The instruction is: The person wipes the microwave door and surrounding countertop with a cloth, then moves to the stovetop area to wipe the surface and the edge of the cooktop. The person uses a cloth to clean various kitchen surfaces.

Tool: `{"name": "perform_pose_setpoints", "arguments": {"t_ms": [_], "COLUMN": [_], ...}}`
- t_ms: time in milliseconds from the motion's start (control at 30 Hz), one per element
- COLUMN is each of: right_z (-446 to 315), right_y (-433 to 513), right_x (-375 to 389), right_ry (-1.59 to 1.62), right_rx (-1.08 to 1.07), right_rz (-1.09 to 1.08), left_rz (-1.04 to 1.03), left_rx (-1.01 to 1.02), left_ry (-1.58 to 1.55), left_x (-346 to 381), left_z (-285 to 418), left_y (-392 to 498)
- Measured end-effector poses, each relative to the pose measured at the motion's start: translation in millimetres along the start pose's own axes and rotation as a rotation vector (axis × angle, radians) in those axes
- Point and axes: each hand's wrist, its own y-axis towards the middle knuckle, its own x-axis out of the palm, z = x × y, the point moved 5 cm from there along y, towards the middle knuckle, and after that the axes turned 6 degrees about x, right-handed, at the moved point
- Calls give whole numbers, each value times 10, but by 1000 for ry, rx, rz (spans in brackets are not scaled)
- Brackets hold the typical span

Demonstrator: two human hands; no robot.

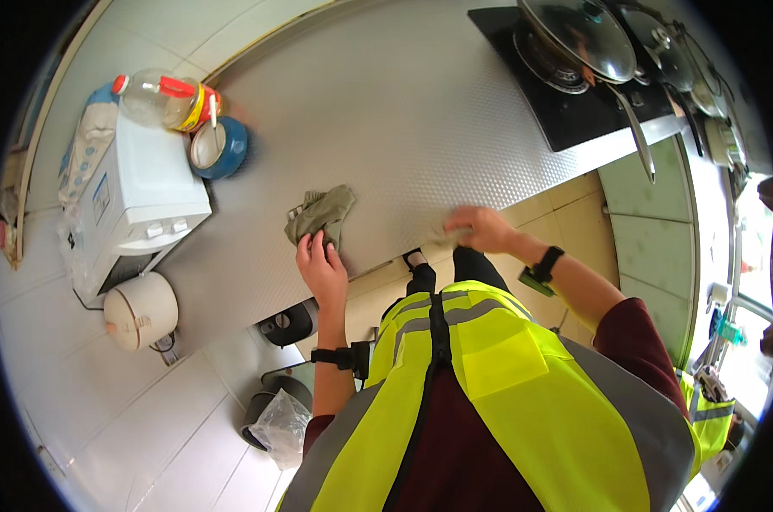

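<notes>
A crumpled olive-green cloth lies on the metal countertop, close to its front edge. The fingertips of my left hand touch the near side of this cloth; whether they grip it does not show. Over the counter's front edge, to the right, is my right hand, blurred by motion. Its fingers point left, apart from the cloth, and what they may hold is unclear. Black bands with devices are strapped to both wrists.
At right, a black gas hob carries a lidded pan, its handle jutting past the edge. A white appliance, blue pot, plastic bottle and rice cooker stand left. Below is a bin. Another high-visibility vest shows at right.
</notes>
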Motion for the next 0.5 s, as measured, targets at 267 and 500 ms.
{"name": "perform_pose_setpoints", "arguments": {"t_ms": [267,500], "right_z": [751,248], "right_y": [-944,-286], "right_x": [-951,-1123], "right_ry": [229,453], "right_rx": [582,229], "right_rz": [22,763], "left_rz": [9,-36], "left_rx": [41,145], "left_ry": [-8,23], "left_x": [13,60], "left_z": [-42,172], "left_y": [44,293]}}
